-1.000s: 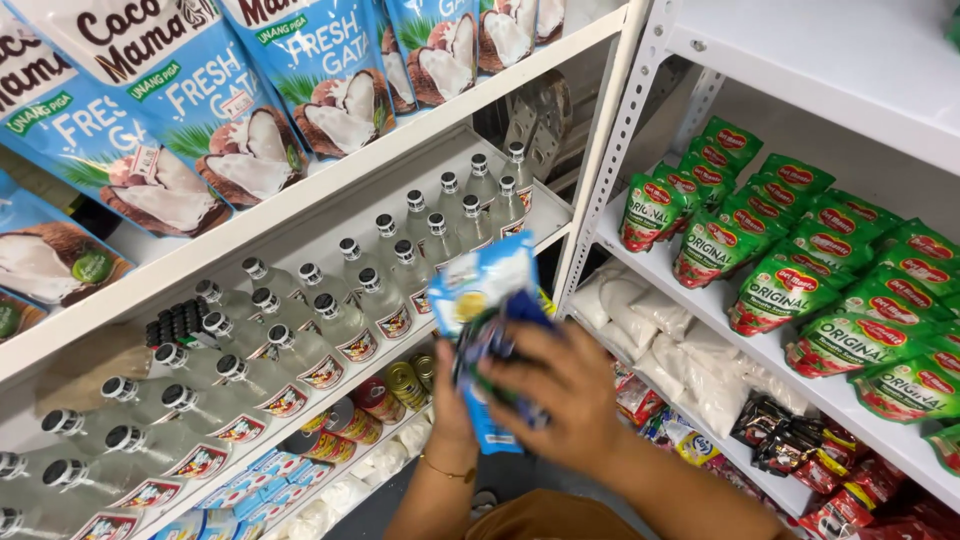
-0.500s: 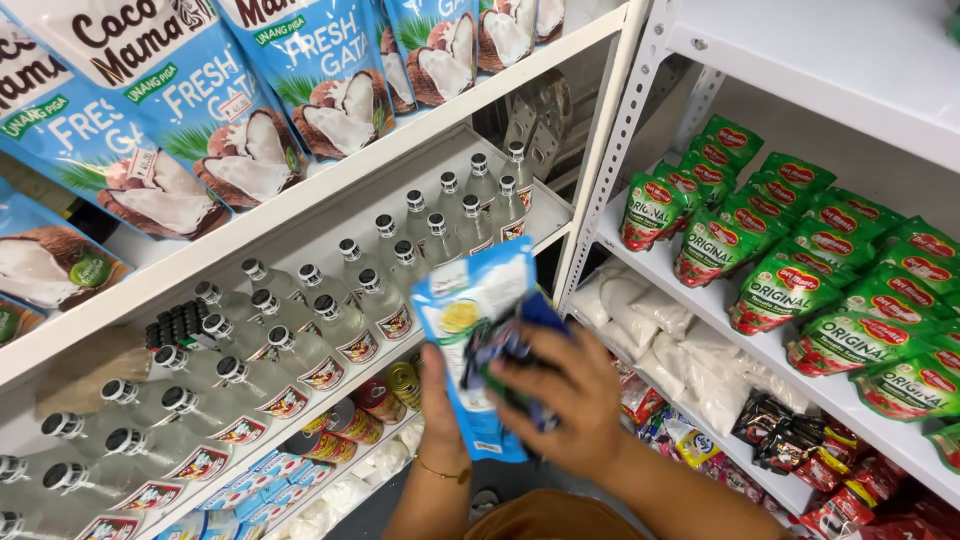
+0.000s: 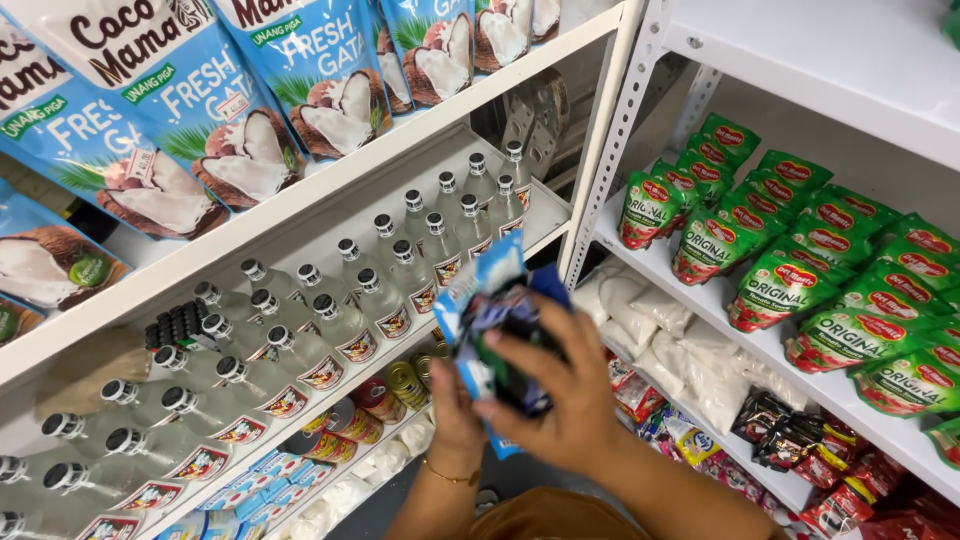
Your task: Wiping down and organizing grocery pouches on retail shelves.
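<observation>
Blue pouches (image 3: pixel 487 300), centre frame, clamped by right hand (image 3: pixel 560 395) and left hand (image 3: pixel 452 405); loose stack risked slipping.

White metal shelves (image 3: pixel 300 215) are carrying the goods: blue coconut-milk pouches (image 3: pixel 300 70) are standing along the top left shelf, and clear glass bottles (image 3: pixel 330 320) with dark caps are sitting in rows on the shelf below, with small tins (image 3: pixel 400 385) showing beneath them. On the right-hand shelf (image 3: pixel 720 310), green sauce pouches (image 3: pixel 800 250) are standing in rows, with white bags (image 3: pixel 690 355) and dark sachets (image 3: pixel 790 440) lying on the shelf under them.
</observation>
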